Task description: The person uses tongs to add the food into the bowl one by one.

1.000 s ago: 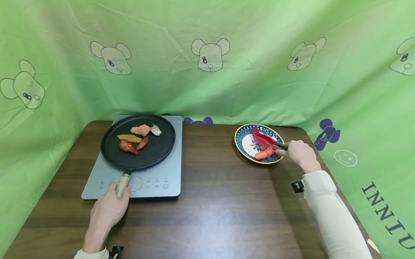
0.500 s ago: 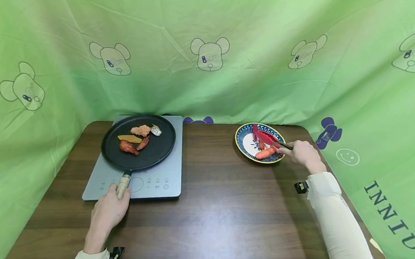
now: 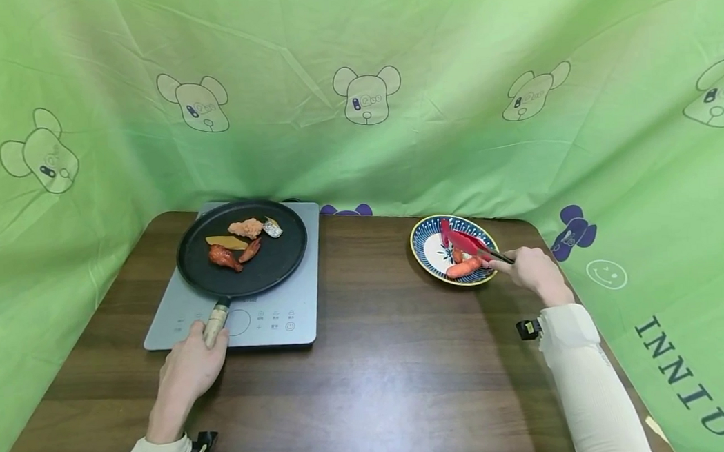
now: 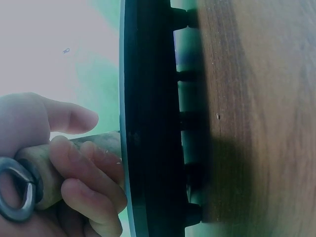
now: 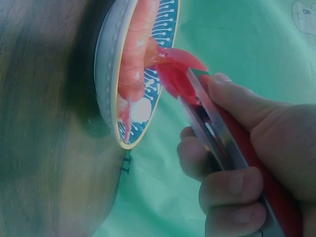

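My left hand (image 3: 190,366) grips the pale handle (image 3: 216,321) of a round black frying pan (image 3: 271,269). In the left wrist view the fingers (image 4: 89,197) curl round that handle, and a metal ring (image 4: 22,190) hangs at its end. My right hand (image 3: 534,271) holds red-headed tongs (image 3: 464,242) over a blue-and-white plate (image 3: 424,251). A pink-orange, sausage-shaped food piece (image 3: 464,268) lies in the plate. Close up in the right wrist view, a smaller orange piece (image 5: 150,53) shows at the tongs' red head, partly behind the larger one.
The pan stands on a flat silver induction cooker (image 3: 303,285) with a drumstick (image 3: 223,256), a yellow slice (image 3: 226,242) and other food pieces in it. The wooden table (image 3: 370,364) spans between cooker and plate. Green patterned cloth (image 3: 371,170) encloses the back and sides.
My right hand has shifted slightly right, and the tongs sit a little differently over the plate, baring more of the small orange piece. My left hand and the pan have stayed in place.
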The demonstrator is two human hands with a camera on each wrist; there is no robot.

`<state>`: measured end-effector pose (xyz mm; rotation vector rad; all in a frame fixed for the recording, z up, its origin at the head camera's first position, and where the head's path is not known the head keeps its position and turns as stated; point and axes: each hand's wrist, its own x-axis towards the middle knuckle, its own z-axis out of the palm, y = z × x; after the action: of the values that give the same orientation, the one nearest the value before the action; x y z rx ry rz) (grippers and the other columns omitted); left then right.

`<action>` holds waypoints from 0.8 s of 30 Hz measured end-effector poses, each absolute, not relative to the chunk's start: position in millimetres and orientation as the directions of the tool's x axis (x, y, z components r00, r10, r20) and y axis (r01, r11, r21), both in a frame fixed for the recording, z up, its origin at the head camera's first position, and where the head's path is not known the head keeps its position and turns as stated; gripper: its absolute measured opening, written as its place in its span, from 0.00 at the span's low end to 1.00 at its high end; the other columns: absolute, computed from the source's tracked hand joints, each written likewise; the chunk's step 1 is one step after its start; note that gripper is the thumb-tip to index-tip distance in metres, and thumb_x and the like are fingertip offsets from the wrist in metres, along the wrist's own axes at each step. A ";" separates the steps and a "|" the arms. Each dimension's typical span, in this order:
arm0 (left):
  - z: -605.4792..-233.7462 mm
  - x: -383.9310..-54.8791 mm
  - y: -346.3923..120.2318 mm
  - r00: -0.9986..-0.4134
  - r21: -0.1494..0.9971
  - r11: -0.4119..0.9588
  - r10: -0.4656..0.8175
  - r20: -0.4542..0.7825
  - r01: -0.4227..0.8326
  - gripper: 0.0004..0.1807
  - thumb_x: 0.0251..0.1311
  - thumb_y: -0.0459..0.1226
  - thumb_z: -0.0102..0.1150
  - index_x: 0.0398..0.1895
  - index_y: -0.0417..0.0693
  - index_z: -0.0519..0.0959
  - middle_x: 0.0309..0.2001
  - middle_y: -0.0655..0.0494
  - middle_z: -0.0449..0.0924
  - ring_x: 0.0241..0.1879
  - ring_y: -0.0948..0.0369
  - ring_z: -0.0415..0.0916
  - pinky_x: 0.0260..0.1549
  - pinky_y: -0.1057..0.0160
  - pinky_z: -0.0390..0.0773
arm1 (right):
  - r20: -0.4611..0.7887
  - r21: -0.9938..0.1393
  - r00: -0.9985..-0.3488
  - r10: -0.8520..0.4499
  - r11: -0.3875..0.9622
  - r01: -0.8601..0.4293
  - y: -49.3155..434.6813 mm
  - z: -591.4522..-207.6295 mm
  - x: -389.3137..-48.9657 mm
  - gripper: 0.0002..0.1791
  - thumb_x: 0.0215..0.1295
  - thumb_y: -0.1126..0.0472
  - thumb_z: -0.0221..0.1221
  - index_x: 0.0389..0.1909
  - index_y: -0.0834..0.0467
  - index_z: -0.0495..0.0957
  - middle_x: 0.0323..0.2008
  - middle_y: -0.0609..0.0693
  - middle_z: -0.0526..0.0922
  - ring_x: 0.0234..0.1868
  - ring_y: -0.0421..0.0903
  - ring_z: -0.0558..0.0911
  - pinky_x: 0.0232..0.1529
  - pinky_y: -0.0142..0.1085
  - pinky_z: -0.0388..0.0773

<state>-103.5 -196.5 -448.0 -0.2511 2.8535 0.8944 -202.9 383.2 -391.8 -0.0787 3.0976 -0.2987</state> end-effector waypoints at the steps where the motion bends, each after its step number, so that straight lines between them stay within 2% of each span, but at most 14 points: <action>1: -448.0 -103.5 -196.6 -0.976 0.552 0.809 -0.117 -0.183 -0.200 0.34 0.68 0.57 0.36 0.56 0.32 0.60 0.22 0.46 0.66 0.17 0.53 0.64 0.14 0.57 0.62 | -0.018 -0.198 -0.998 -0.055 0.979 -0.051 383.4 -391.8 -202.8 0.25 0.64 0.42 0.56 0.44 0.61 0.82 0.27 0.60 0.77 0.28 0.58 0.76 0.29 0.54 0.70; 6: -448.3 -104.0 -196.6 -0.976 0.554 0.807 -0.122 -0.183 -0.205 0.33 0.68 0.57 0.37 0.55 0.33 0.61 0.22 0.46 0.65 0.17 0.54 0.64 0.14 0.57 0.62 | 0.013 -0.230 -0.999 -0.046 0.972 -0.048 383.3 -390.4 -200.7 0.27 0.66 0.43 0.54 0.49 0.62 0.80 0.26 0.58 0.79 0.29 0.57 0.76 0.33 0.52 0.70; 16: -446.6 -104.3 -196.3 -0.976 0.555 0.806 -0.122 -0.182 -0.204 0.33 0.68 0.56 0.38 0.56 0.32 0.60 0.23 0.46 0.66 0.17 0.53 0.65 0.14 0.57 0.62 | 0.026 -0.295 -0.999 -0.037 0.955 -0.043 384.9 -390.3 -197.1 0.29 0.68 0.40 0.49 0.49 0.63 0.80 0.20 0.49 0.78 0.26 0.53 0.75 0.32 0.50 0.70; 19: -447.1 -104.3 -196.1 -0.975 0.556 0.805 -0.121 -0.185 -0.206 0.34 0.68 0.56 0.37 0.56 0.32 0.60 0.23 0.46 0.65 0.17 0.54 0.64 0.14 0.57 0.62 | 0.020 -0.320 -0.999 -0.029 0.947 -0.034 385.6 -394.6 -197.9 0.31 0.69 0.40 0.49 0.51 0.64 0.78 0.19 0.50 0.79 0.25 0.50 0.75 0.31 0.48 0.70; 24: -448.1 -103.8 -196.0 -0.975 0.555 0.806 -0.124 -0.184 -0.207 0.33 0.68 0.57 0.37 0.55 0.33 0.61 0.22 0.46 0.65 0.17 0.54 0.64 0.14 0.57 0.62 | 0.025 -0.367 -1.000 -0.013 0.930 -0.021 383.4 -402.7 -199.1 0.29 0.69 0.40 0.48 0.49 0.62 0.80 0.19 0.50 0.79 0.25 0.49 0.74 0.32 0.44 0.68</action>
<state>-103.8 -196.0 -448.1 -0.2622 2.8523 0.9009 -199.1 383.4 -402.7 -0.0271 3.1081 -0.5914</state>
